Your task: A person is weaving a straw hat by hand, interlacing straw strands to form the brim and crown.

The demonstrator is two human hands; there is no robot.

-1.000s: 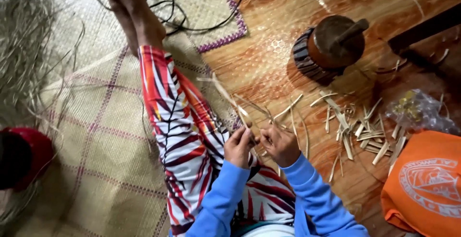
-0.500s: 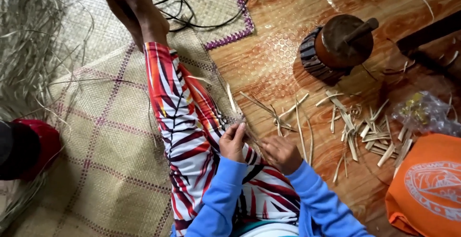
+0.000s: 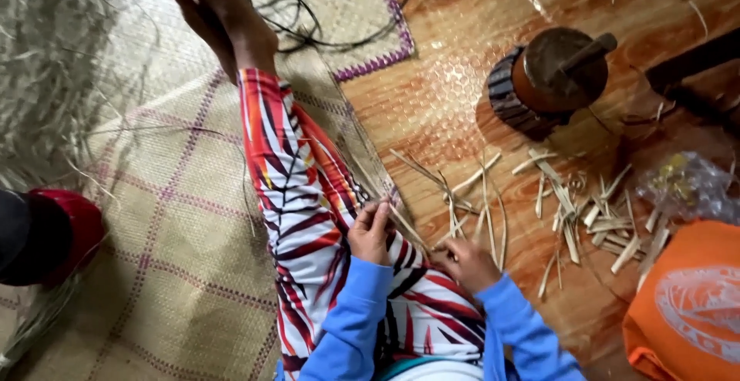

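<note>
I'm watching from the head cam: left hand [image 3: 371, 234] pinches a thin pale strip [image 3: 402, 225] over the patterned trouser leg [image 3: 308, 196], grip closed narrow on it near the knee. Right hand [image 3: 465, 262] sits just beside, fingers curled tight at the strip's lower end, so both grips hold the same strip w/ a short span between. To do this well, I'd judge: keep the span taut, hold thumb and forefinger close to the working point, let the thigh act as the backing surface so the strip doesn't twist, and keep the loose end clear of the cut pieces [image 3: 586, 211] scattered on the wood floor [image 3: 462, 103]. Those offcuts lie near the right hand, not touching. Containers: a round dark wooden pot [image 3: 539, 88] stands farther out on the floor, w/ a stick-like handle [image 3: 590, 49] resting across its mouth; contents can't be made out. A clear plastic bag [image 3: 686, 188] by the offcuts holds smth yellowish, too blurred to tell. Orange cloth bag [image 3: 686, 311] at lower right, inside hidden. Woven mat [image 3: 169, 234] under the leg; red-and-black object [image 3: 46, 234] at its left edge.
</note>
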